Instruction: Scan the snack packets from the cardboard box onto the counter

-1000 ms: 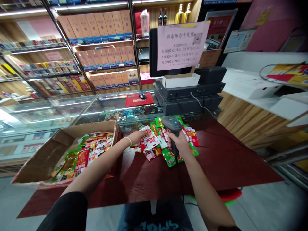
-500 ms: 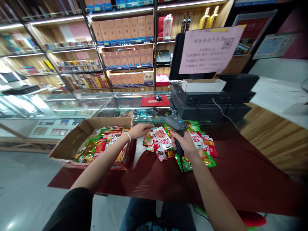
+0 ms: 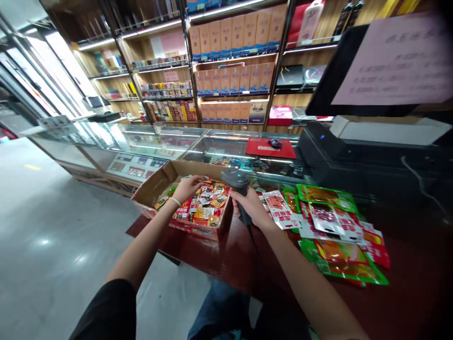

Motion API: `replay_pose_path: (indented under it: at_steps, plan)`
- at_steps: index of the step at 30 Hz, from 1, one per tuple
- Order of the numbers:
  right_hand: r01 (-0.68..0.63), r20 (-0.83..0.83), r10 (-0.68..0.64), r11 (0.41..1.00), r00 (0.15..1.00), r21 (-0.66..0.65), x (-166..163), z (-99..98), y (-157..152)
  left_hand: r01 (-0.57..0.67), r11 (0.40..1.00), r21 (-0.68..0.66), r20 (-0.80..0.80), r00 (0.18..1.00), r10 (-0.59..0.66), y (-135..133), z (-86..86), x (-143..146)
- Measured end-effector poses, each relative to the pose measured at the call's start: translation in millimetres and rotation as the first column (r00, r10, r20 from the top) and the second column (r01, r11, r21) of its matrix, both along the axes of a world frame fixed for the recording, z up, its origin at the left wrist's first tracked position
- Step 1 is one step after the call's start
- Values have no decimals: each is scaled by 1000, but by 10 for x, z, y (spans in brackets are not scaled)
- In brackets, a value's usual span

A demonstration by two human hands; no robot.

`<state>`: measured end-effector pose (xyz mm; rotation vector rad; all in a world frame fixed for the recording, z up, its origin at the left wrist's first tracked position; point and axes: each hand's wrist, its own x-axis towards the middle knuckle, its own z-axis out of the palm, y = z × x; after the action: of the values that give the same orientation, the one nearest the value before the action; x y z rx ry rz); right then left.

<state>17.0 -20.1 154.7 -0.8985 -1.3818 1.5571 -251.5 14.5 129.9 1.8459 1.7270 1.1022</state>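
Note:
My right hand (image 3: 249,208) grips the handle of a dark barcode scanner (image 3: 236,182), held upright at the right edge of a cardboard box (image 3: 152,186). My left hand (image 3: 187,187) reaches into that box, fingers curled over the snack packets (image 3: 205,203) inside; what the fingers hold, if anything, is hidden. A pile of red, white and green snack packets (image 3: 325,226) lies spread on the dark red table (image 3: 406,293) to the right of the scanner.
A black register with a monitor and pink paper sign (image 3: 392,66) stands at the back right. Behind the table runs a glass counter (image 3: 159,141) with a red mouse pad and mouse (image 3: 272,147). Shelves of boxed goods (image 3: 230,61) fill the back wall. Grey floor lies at the left.
My left hand has moved from the packet pile on the table over into the cardboard box. My head has turned left. The scanner has shifted toward the box.

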Motion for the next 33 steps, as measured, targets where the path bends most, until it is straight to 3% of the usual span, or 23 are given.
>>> replay_pose_path:
  at_steps: [4,7,11,16,18,20,23,25,30,31,33]
  plan:
    - [-84,-13,84,996,996,-12,-339,-108,37,-193,981,-19,33,980,194,-81,-177,-373]
    - [-86,15,87,994,996,-61,-499,-179,82,-301,952,-61,-36,954,299,-128,-268,-500]
    - [-85,59,91,992,994,-98,-593,-250,140,-321,938,-133,-156,941,300,-139,-390,-563]
    - [-106,89,119,985,989,-137,-609,-248,159,-311,923,-228,-156,947,280,-101,-573,-596]
    - [-111,78,125,981,989,-156,-606,-229,153,-293,899,-324,-194,951,240,-82,-609,-590]
    - [-114,66,126,979,990,-169,-600,-213,148,-263,844,-467,-333,937,107,-66,-611,-565]
    - [-127,51,139,975,989,-182,-591,-207,147,-293,746,-598,-568,811,-137,-55,-576,-500]
    - [-136,45,147,972,988,-190,-587,-208,149,-321,739,-592,-631,756,-177,-61,-552,-452]
    - [-131,55,141,979,988,-160,-600,-190,147,-346,779,-522,-628,775,-77,-74,-522,-397]
    - [-128,52,137,980,989,-156,-604,-185,146,-353,792,-499,-587,810,-9,-64,-517,-397]
    - [-126,49,135,980,990,-157,-609,-184,149,-349,810,-470,-330,921,206,-22,-508,-399]
